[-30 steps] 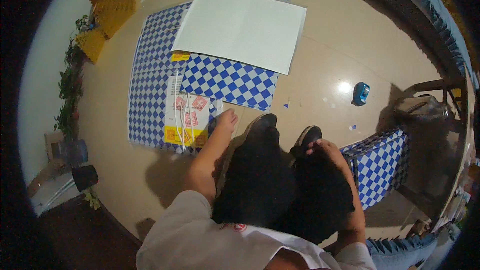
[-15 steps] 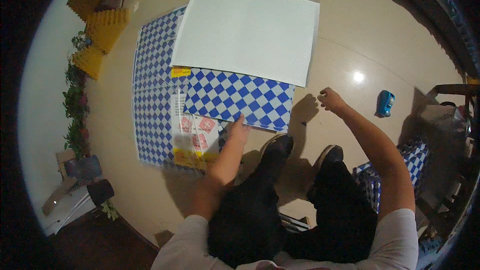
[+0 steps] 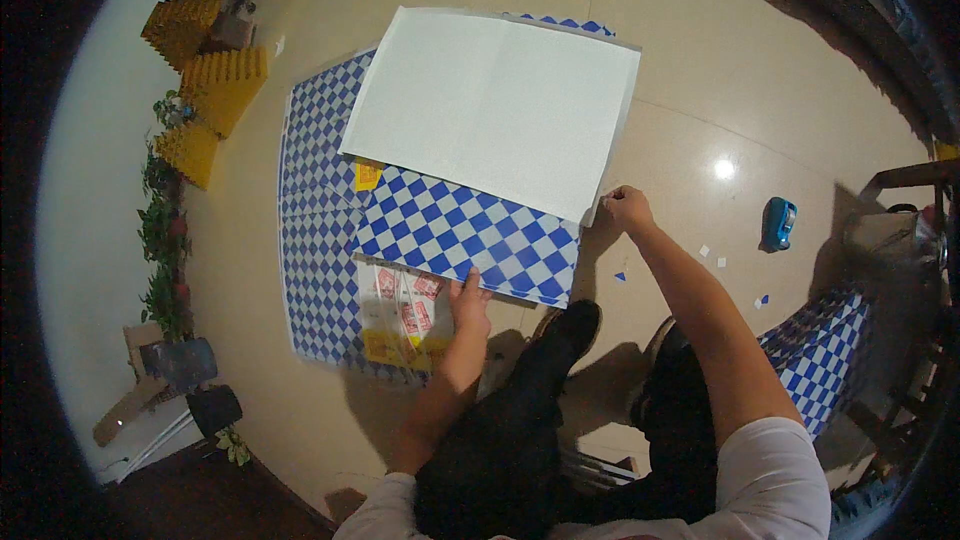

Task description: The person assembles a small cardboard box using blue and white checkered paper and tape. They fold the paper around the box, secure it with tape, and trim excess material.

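A folded blue-and-white checkered sheet point(image 3: 465, 230) reaches toward me, with a large white panel point(image 3: 490, 100) covering its far part. My left hand point(image 3: 470, 308) grips the sheet's near edge, thumb on top and the other fingers hidden beneath. At the right edge of the white panel, close to its near right corner, is my right hand point(image 3: 628, 208). Its fingers are pinched together by a thin clear margin; whether they hold that margin or a small scrap cannot be made out. Below the sheet lies a clear package point(image 3: 385, 315) with red labels and a yellow strip.
Another checkered sheet point(image 3: 320, 200) lies flat on the left. On the tiled floor to the right are a blue tape dispenser point(image 3: 779, 224), small scraps point(image 3: 705, 250) and a crumpled checkered sheet point(image 3: 815, 360). Plants point(image 3: 160, 230) and yellow pleated pieces point(image 3: 222, 85) line the left wall.
My right hand has moved left, from open floor to the panel's right edge. My left hand keeps its hold on the sheet. The whole view has shifted slightly; scraps now show on the floor.
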